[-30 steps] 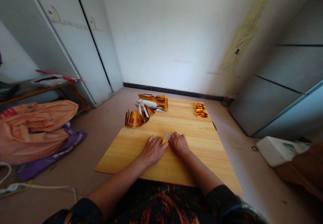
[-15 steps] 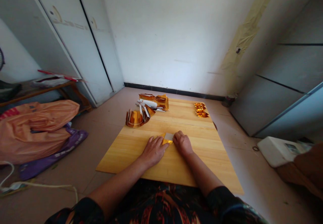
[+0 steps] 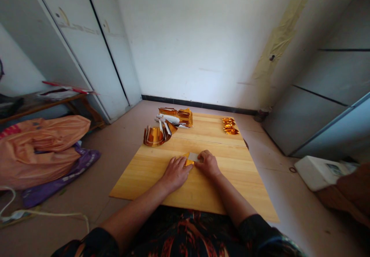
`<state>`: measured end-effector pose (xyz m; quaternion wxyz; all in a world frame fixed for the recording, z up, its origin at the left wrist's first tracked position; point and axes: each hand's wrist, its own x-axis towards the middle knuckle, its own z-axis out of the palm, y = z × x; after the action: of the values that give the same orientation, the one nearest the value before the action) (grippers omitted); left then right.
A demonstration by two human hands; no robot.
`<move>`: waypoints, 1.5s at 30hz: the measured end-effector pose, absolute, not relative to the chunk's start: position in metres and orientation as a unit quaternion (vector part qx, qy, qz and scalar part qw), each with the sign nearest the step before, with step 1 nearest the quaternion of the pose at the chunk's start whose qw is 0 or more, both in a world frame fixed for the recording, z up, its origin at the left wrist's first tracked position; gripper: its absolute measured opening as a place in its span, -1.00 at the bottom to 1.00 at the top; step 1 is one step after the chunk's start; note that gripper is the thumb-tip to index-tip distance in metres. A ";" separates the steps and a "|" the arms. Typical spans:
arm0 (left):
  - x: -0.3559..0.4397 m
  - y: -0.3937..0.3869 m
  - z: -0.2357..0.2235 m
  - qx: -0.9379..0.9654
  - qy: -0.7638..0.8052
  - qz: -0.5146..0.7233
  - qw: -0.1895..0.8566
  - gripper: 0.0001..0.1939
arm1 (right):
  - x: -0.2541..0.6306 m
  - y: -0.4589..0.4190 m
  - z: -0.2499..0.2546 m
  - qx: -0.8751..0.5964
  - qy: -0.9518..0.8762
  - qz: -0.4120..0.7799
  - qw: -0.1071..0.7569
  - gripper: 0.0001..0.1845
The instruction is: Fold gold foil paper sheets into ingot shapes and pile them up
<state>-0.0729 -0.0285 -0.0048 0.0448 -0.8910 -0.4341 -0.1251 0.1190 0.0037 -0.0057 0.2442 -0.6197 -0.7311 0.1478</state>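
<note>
A small sheet of gold foil paper (image 3: 192,156), partly folded, lies on the wooden board in front of me. Its pale grey back shows in the middle, with gold flaps at the left and near side. My left hand (image 3: 175,174) grips the left part between fingers and thumb, pressing it to the board. At the right edge, my right hand (image 3: 208,165) is closed on the paper, its thumb reaching toward the near gold flap. The fingers cover part of both ends.
Stacks of gold foil sheets, one curved (image 3: 154,135) and one flatter (image 3: 185,117), sit at the board's far left. Several folded gold foil pieces (image 3: 230,126) rest at the far right. The wooden board (image 3: 231,168) stands near a white wall, with an orange bag (image 3: 49,149) on the left.
My right thumb has moved left and toward me, closer to my left thumb at the near flap. My left hand stays in place on the paper.
</note>
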 end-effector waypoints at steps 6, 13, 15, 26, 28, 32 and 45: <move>-0.072 -0.029 -0.002 -0.888 -0.438 -0.137 0.030 -0.68 | 0.120 0.011 -0.011 -0.637 -0.729 0.141 0.207 -0.84; -0.072 -0.027 0.002 -0.883 -0.446 -0.143 0.003 -0.81 | 0.126 0.011 -0.007 -0.591 -0.773 0.112 0.203 -0.66; -0.074 -0.024 0.003 -0.881 -0.449 -0.149 -0.004 -0.86 | 0.126 0.005 -0.002 -0.547 -0.810 0.088 0.190 -0.64; -0.074 -0.006 0.005 -0.842 -0.497 -0.192 -0.089 -0.91 | 0.111 -0.027 0.012 -0.519 -0.851 0.020 0.074 -0.81; -0.069 -0.008 0.003 -0.827 -0.515 -0.207 -0.093 -0.91 | 0.110 -0.029 0.012 -0.523 -0.849 0.011 0.071 -0.81; -0.065 -0.009 -0.002 -0.807 -0.539 -0.219 -0.104 -0.93 | 0.111 -0.032 0.016 -0.517 -0.854 0.011 0.056 -0.79; -0.086 0.018 -0.001 -0.857 -0.447 -0.136 -0.218 -0.79 | 0.133 -0.018 0.011 -0.437 -0.881 0.115 0.138 -0.68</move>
<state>-0.0864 0.0178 -0.0011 -0.2185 -0.8570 -0.4465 -0.1355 0.1329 -0.0178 0.0110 0.1383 -0.4373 -0.8811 0.1151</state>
